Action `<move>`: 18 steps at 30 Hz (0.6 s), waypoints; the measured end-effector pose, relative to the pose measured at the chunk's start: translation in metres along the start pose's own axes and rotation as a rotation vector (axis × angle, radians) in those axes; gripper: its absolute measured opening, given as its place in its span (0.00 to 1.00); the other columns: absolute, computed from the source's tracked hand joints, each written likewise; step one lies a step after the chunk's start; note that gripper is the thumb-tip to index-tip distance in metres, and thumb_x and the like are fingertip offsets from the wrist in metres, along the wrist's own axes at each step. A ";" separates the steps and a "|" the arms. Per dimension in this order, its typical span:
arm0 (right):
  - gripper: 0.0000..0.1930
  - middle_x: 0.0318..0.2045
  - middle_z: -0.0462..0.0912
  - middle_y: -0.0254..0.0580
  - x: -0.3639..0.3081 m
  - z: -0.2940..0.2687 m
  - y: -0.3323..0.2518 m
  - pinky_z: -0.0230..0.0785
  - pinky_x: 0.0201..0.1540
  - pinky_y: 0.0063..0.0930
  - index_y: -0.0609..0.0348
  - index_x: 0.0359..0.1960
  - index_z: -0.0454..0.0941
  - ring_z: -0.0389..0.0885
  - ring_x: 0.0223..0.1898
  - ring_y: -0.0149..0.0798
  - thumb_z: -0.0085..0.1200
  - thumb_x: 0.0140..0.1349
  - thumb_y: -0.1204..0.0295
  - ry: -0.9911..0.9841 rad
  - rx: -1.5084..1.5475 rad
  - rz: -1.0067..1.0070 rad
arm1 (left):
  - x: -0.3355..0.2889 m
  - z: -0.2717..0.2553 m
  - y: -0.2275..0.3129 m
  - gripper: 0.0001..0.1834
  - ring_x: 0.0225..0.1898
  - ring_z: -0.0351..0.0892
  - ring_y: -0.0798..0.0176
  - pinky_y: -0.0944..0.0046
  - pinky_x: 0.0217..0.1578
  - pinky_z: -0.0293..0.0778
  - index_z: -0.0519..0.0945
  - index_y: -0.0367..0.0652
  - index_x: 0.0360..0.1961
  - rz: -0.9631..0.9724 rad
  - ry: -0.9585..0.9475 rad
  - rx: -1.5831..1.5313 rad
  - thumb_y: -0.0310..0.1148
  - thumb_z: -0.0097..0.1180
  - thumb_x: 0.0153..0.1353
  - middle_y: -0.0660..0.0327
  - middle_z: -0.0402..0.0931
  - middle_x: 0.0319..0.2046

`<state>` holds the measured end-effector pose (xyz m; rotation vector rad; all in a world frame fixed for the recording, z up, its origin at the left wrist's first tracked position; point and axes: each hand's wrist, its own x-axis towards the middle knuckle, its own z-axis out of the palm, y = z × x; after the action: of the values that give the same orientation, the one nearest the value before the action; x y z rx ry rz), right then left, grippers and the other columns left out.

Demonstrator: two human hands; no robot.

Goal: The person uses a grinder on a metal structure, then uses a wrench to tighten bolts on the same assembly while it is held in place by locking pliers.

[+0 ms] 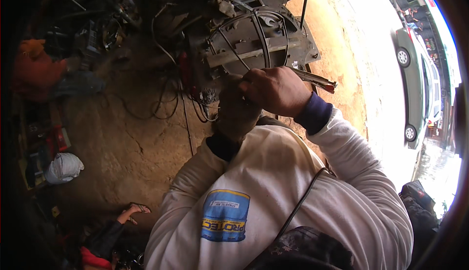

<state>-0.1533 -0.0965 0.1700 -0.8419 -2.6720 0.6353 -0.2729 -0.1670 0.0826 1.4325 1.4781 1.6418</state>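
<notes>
My right hand [278,91] is closed, knuckles up, and its fingertips meet my left hand [238,108] in front of my chest. My left hand lies in shadow with its fingers curled; whatever the two hands grip between them is hidden. Just beyond them stands a metal work surface [300,52] carrying a round frame of bent metal rod [264,38]. The frame's lower end runs down behind my hands. From behind my right hand a slim metal tool [317,80] with a reddish part sticks out to the right; I cannot tell whether it is held.
A flat bar [232,57] crosses the work surface. Dark cables [188,123] trail over the dirt floor on the left, near a red object [184,69]. Scrap metal is heaped at the far left. A person in orange [39,69] is at the left; another person's foot [140,208] shows lower left.
</notes>
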 end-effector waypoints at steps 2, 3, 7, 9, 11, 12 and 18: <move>0.11 0.19 0.78 0.49 0.001 -0.001 0.000 0.70 0.23 0.46 0.59 0.32 0.75 0.79 0.22 0.57 0.56 0.66 0.65 -0.006 0.007 0.002 | -0.001 -0.001 0.000 0.13 0.35 0.79 0.46 0.52 0.35 0.75 0.78 0.40 0.38 0.015 -0.032 0.003 0.31 0.67 0.53 0.52 0.77 0.33; 0.10 0.19 0.78 0.49 0.001 -0.001 0.000 0.70 0.23 0.46 0.58 0.32 0.74 0.78 0.21 0.57 0.56 0.66 0.65 -0.005 0.007 0.002 | -0.001 -0.001 0.000 0.13 0.34 0.80 0.46 0.52 0.35 0.76 0.78 0.40 0.38 0.022 -0.048 0.005 0.31 0.67 0.53 0.52 0.77 0.32; 0.10 0.18 0.77 0.49 0.002 0.000 0.000 0.69 0.22 0.45 0.58 0.32 0.75 0.78 0.21 0.57 0.56 0.66 0.65 -0.008 -0.040 -0.002 | -0.003 -0.003 0.000 0.16 0.34 0.80 0.46 0.52 0.35 0.76 0.79 0.41 0.39 0.019 -0.049 -0.003 0.33 0.70 0.51 0.53 0.78 0.32; 0.09 0.18 0.77 0.49 0.001 -0.001 0.000 0.70 0.23 0.46 0.57 0.33 0.75 0.78 0.21 0.57 0.56 0.65 0.65 -0.044 -0.051 0.025 | -0.001 -0.004 0.004 0.18 0.36 0.80 0.46 0.52 0.36 0.76 0.79 0.41 0.39 -0.022 -0.079 -0.059 0.33 0.71 0.50 0.52 0.77 0.34; 0.09 0.19 0.77 0.49 0.000 0.000 0.002 0.70 0.23 0.46 0.57 0.34 0.76 0.79 0.21 0.56 0.57 0.63 0.65 -0.039 -0.030 0.015 | -0.001 -0.004 0.003 0.18 0.38 0.79 0.46 0.51 0.39 0.76 0.79 0.41 0.39 -0.021 -0.075 -0.047 0.33 0.72 0.48 0.52 0.77 0.36; 0.09 0.19 0.78 0.49 -0.001 0.002 0.004 0.70 0.23 0.46 0.57 0.34 0.76 0.79 0.22 0.56 0.58 0.63 0.65 -0.018 -0.007 -0.005 | -0.001 -0.004 0.003 0.19 0.39 0.79 0.46 0.51 0.40 0.75 0.79 0.41 0.39 -0.020 -0.074 -0.042 0.33 0.72 0.47 0.52 0.77 0.37; 0.08 0.23 0.79 0.46 0.001 0.000 0.002 0.71 0.24 0.45 0.56 0.35 0.76 0.80 0.23 0.54 0.59 0.60 0.66 -0.065 -0.004 0.045 | 0.000 -0.016 0.005 0.19 0.41 0.78 0.48 0.53 0.44 0.76 0.79 0.40 0.38 0.036 -0.162 0.176 0.34 0.72 0.47 0.55 0.76 0.38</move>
<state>-0.1534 -0.0945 0.1688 -0.8994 -2.7197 0.6793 -0.2857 -0.1748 0.0891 1.6542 1.5428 1.4073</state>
